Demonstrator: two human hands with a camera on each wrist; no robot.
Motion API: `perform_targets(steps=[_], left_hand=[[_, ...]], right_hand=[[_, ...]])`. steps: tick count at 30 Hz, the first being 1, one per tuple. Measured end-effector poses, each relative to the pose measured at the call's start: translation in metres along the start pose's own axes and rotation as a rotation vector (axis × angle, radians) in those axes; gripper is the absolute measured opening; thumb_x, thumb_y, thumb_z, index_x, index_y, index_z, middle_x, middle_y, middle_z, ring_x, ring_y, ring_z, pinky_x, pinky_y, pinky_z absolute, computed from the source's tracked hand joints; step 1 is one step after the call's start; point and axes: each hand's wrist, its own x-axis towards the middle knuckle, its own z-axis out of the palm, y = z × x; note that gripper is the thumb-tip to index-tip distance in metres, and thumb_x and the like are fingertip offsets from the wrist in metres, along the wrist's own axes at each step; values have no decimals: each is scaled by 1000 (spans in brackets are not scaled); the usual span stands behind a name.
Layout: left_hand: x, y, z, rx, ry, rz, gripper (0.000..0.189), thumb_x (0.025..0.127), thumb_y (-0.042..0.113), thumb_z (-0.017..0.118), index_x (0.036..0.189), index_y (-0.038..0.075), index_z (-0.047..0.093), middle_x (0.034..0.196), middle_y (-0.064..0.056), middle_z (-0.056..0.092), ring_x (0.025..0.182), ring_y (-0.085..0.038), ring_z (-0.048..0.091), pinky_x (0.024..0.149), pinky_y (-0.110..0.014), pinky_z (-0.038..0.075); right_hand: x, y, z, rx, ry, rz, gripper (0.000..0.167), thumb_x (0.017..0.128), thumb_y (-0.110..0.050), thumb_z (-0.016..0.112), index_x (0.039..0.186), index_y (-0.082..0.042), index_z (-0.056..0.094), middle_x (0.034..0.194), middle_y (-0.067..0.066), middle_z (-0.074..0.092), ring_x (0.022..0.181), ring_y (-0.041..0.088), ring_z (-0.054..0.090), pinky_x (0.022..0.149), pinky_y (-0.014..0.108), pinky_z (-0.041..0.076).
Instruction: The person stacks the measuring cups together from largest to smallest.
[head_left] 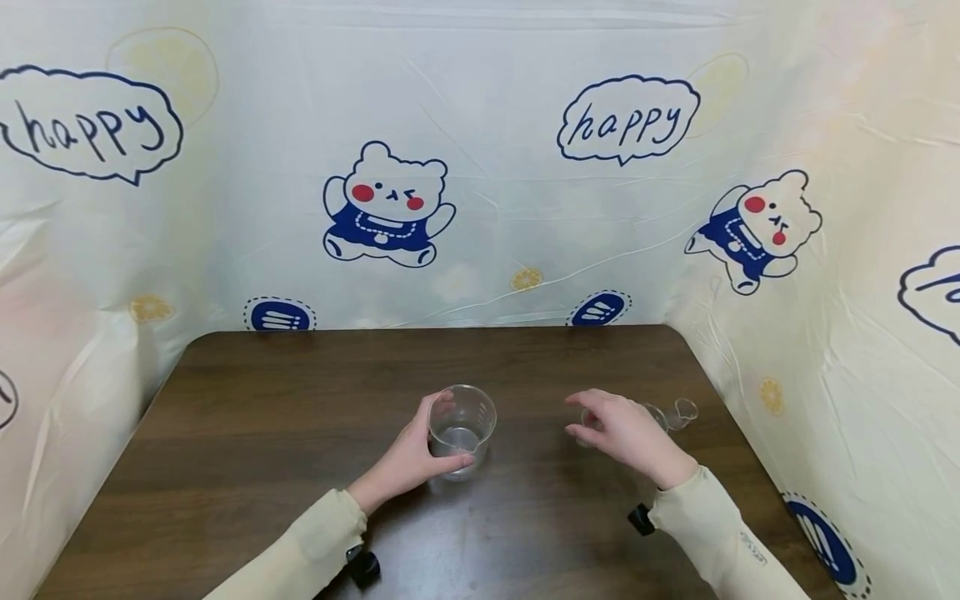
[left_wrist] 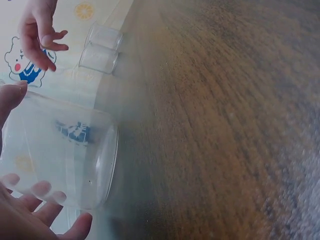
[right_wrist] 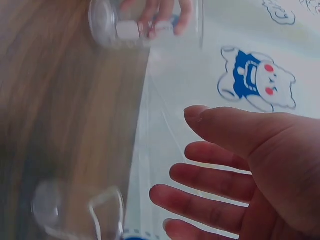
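Grips the clear beaker [head_left: 471, 427] with the left hand [head_left: 405, 457], thumb on the near side, fingers round the left and far side, mid-table. Seems to be at the stage of holding it ready; probably calls next for lowering the right hand [head_left: 628, 429] and closing lightly on something small. Looks colourless and smooth, upright, wide-mouthed, faintly marked near the rim, with nothing visible inside. To the right, hovers empty-handed, fingers loosely spread, just beside small glasses [left_wrist: 98, 58], partly hidden in the head view. Behind the wooden table [head_left: 300, 417], a printed backdrop [head_left: 510, 83].
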Motion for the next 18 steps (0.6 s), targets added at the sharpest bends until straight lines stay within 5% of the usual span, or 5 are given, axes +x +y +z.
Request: perform_targets(steps=[12,18], left_hand=[[0,2,0,0,-3,-3,98,76,30,94,153,13,36,148,-14,55,140,-29,50,112,-56,39],[1,0,-2,5,-7,-2,98,77,33,94,153,14,36,148,-13,55,141,-29,50,113,-56,38]], right_hand=[[-20,40,-32,-21,-40,46,27,96,-12,75,120,-2,72,108,9,74,83,17,68,72,38,58],[-28,60,-33,-16,-82,47,28,94,-6,75,121,1,70,112,14,73,93,29,72,82,47,59]])
